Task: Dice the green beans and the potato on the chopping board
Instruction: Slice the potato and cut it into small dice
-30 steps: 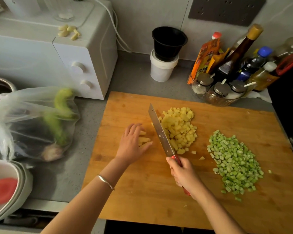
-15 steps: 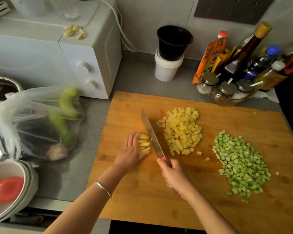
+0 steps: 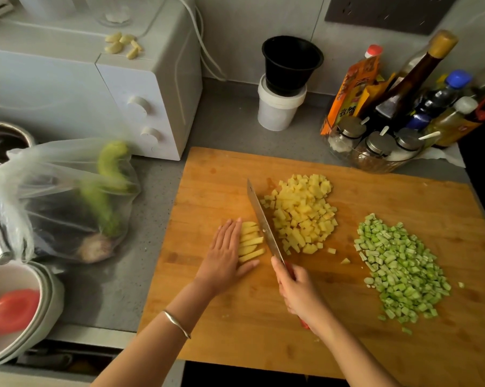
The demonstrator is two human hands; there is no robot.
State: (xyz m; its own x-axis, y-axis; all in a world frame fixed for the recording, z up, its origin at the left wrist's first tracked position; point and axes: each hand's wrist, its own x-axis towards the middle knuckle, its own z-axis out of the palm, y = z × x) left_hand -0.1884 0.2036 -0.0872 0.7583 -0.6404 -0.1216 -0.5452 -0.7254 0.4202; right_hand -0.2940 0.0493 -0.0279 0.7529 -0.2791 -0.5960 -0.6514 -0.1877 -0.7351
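Head view: the chopping board [image 3: 235, 317] is filling the lower right of the frame, green beans [image 3: 400, 269] lying diced at its right, potato dice [image 3: 302, 213] at centre. Right hand [image 3: 300, 294] is gripping the knife [image 3: 260, 216]; left hand [image 3: 224, 261], flat and straight-fingered, is pressing on potato strips [image 3: 251, 241] beside the blade.

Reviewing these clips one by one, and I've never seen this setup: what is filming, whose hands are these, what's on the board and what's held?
No machine: a person works bare-handed, filmed by one head-worn camera looking down. On the wooden chopping board lie diced potato, diced green beans and a few potato strips. The left hand lies flat, fingers straight, steadying the strips. The right hand grips a knife by its red handle, blade just right of the strips.
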